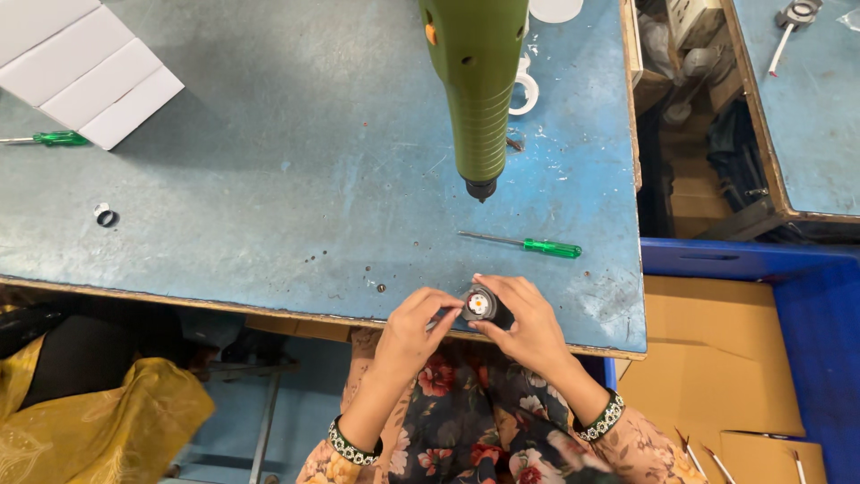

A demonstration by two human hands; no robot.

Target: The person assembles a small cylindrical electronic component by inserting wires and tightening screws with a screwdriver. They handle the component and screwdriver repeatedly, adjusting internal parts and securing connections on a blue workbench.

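The right hand (528,327) wraps around a small black cylindrical part (482,306) at the near edge of the desk (269,179), thumb and fingers closed on its body, while the left hand (414,324) pinches its rim from the other side with fingertips pressed together. The part's round face, white with an orange dot, points up at the camera.

The blue worn desk carries, from largest down: a green electric screwdriver (475,90) hanging tip-down above the surface, a folded white cardboard insert (85,67) at the far left corner, a green-handled screwdriver (524,243) lying just beyond the hands, a second green-handled screwdriver (49,138) beside the cardboard, a white ring (525,90) behind the hanging tool, and a small dark ring (106,215) at the left.

To the right, a blue crate (806,296) holds flat brown cardboard (708,358); its other contents cannot be told
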